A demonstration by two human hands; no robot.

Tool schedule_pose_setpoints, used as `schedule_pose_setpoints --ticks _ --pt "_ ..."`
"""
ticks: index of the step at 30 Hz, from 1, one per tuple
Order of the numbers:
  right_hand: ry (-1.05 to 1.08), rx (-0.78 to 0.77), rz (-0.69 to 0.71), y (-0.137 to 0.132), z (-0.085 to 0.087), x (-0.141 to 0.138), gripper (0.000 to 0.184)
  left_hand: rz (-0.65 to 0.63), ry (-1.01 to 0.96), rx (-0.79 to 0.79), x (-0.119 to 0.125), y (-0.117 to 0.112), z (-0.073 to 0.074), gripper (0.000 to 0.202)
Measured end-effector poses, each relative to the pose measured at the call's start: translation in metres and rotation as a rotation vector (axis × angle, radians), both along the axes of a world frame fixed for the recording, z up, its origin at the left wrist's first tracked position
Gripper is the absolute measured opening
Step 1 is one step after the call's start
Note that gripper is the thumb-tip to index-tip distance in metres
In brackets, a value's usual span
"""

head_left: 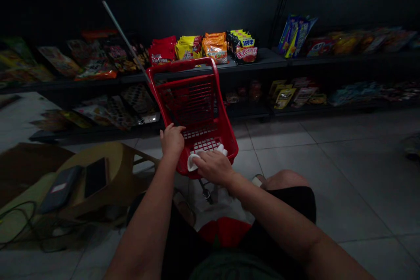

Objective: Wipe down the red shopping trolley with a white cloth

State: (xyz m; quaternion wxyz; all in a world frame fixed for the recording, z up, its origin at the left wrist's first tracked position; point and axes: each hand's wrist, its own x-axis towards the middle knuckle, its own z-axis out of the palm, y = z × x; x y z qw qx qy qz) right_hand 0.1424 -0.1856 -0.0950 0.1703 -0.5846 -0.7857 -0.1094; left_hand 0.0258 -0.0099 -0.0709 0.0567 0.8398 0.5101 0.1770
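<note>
A red plastic shopping cart [226, 129] stands between my knees, its handle toward the shelves. My left hand [173, 140] rests on the cart's left rim, with the thumb over the edge and the fingers partly bent around it. At the cart's near edge my right hand [214, 166] is closed on a white cloth [193, 162], which is bunched under the fingers and against the red rim. Part of the cloth is hidden by the hand. Through the cart's grid floor pale tiles show.
Shelves with snack bags [215, 48] run along the back. To my left a wooden stool [114, 157] bears a phone [96, 177] and a dark case [62, 188]; cables [31, 223] lie beside it. A metal pole [120, 28] slants behind the cart's handle.
</note>
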Motion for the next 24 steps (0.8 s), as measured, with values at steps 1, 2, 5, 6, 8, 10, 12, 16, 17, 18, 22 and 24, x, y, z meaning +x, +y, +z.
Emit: schedule_pose_setpoints --ticks 1,2,5,6,8,10,12,16,17,18,22,24 --pt "-0.017 0.041 0.069 -0.001 -0.003 0.010 0.023 0.010 -0.001 -0.002 0.001 0.001 0.000 0.046" --pt "-0.026 0.075 0.124 -0.002 -0.006 0.024 0.024 0.010 -0.002 -0.001 0.001 0.002 0.000 0.045" --pt "0.048 0.154 0.093 -0.003 -0.015 0.074 0.023 0.006 -0.008 0.007 0.004 0.004 0.000 0.042" --pt "0.104 0.175 0.026 -0.002 -0.018 0.088 0.022 0.005 -0.019 0.013 0.006 0.004 0.001 0.040" --pt "0.239 0.227 -0.125 0.003 -0.023 0.099 0.020 0.002 -0.067 0.052 0.011 0.003 0.003 0.038" --pt "0.364 0.265 -0.263 0.011 -0.027 0.086 0.021 -0.034 -0.139 0.125 0.018 0.000 0.004 0.035" --pt "0.431 0.275 -0.301 0.017 -0.029 0.056 0.022 -0.137 -0.210 0.180 0.024 -0.004 0.005 0.035" --pt "0.365 0.240 0.016 0.021 -0.034 0.012 0.020 -0.371 -0.272 0.103 0.034 -0.011 0.004 0.040" --pt "0.344 0.236 0.097 0.020 -0.036 0.014 0.019 -0.398 -0.261 0.077 0.035 -0.013 0.003 0.041" --pt "0.333 0.239 0.148 0.019 -0.037 0.022 0.019 -0.416 -0.240 0.058 0.036 -0.014 0.003 0.040" --pt "0.467 0.318 0.053 0.013 -0.044 0.084 0.023 -0.482 -0.142 0.006 0.036 -0.018 0.002 0.035" --pt "0.681 0.377 -0.092 0.010 -0.043 0.107 0.022 -0.482 -0.122 -0.008 0.037 -0.022 0.005 0.033"
